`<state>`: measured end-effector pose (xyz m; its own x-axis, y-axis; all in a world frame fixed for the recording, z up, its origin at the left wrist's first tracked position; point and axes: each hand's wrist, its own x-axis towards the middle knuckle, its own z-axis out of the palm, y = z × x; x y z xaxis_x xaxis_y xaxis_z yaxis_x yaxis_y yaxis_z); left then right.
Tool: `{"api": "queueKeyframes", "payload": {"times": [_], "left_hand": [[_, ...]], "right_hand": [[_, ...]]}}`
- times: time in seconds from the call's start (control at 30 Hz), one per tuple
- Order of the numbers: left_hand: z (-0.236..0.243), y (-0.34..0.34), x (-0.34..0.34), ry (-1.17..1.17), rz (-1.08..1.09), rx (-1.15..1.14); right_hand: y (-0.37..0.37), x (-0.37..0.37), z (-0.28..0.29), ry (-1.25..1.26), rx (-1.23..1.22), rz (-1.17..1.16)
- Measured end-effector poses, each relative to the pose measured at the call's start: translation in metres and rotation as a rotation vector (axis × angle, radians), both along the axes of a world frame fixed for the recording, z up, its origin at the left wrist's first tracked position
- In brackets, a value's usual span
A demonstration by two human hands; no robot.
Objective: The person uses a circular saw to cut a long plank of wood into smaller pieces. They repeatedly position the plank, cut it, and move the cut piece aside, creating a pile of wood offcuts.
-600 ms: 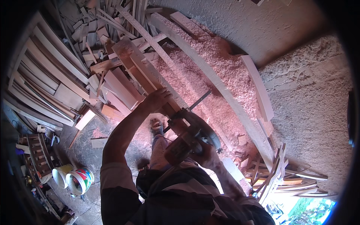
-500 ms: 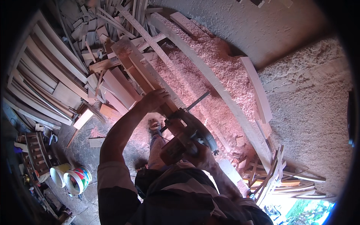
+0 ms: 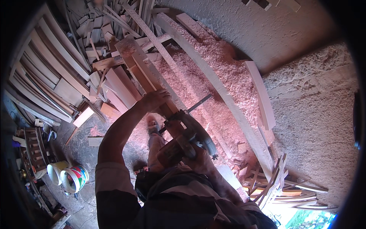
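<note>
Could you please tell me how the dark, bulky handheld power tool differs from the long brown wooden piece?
The dark, bulky handheld power tool has a rounded, irregular outline, while the long brown wooden piece is straight and narrow. The right hand grips the power tool; the left hand lies on the wooden piece. Both have a hand on them.

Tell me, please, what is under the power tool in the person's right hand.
A wooden board runs up to the power tool and seems to continue beneath. The tool's body hides its underside and whatever lies directly below.
</note>
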<state>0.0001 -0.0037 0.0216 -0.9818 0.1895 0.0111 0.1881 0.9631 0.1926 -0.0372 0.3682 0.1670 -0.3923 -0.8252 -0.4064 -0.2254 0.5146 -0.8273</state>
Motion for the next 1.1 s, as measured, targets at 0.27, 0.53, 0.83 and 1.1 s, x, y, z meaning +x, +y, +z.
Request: {"api": "queueKeyframes", "payload": {"times": [0.27, 0.53, 0.83, 1.1], "left_hand": [[0.015, -0.009, -0.006, 0.023, -0.035, 0.074], [0.012, -0.034, -0.009, 0.131, -0.076, 0.009], [0.024, -0.06, -0.009, -0.008, 0.007, 0.037], [0.026, -0.091, -0.015, 0.002, -0.027, 0.045]], "right_hand": [[-0.01, -0.002, 0.008, 0.05, -0.002, -0.013], [-0.033, -0.003, -0.006, 0.109, -0.135, -0.021], [-0.064, -0.005, -0.01, 0.106, -0.165, -0.013], [-0.096, -0.006, -0.007, 0.126, -0.128, -0.025]]}}
